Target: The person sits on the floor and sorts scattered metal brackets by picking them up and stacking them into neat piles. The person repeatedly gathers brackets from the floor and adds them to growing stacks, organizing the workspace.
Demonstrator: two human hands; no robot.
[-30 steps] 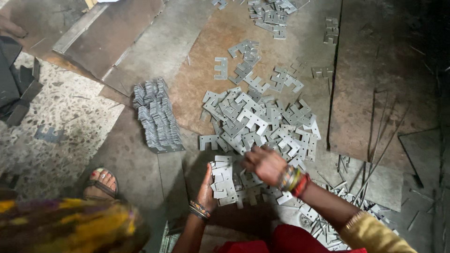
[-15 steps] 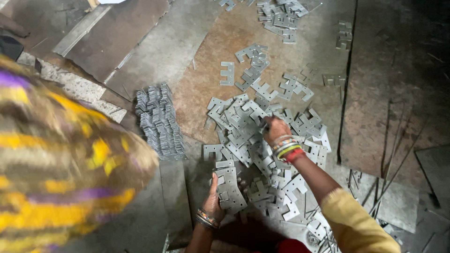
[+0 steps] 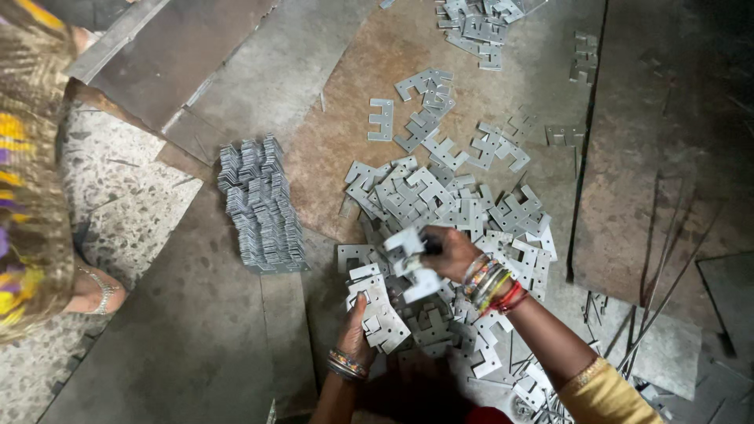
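Pinching two flat notched metal plates (image 3: 415, 263), the right hand (image 3: 452, 253) lifts them above the loose pile (image 3: 448, 208) on the floor. The left hand (image 3: 355, 334) closes around a gathered stack (image 3: 378, 310). Stiff, thin, probably sharp-edged: best held by the flat faces.

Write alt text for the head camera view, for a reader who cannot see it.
The right hand lifts flat notched metal plates above a loose pile on the floor, while the left hand steadies a small stack. A neat row of stacked plates lies to the left.
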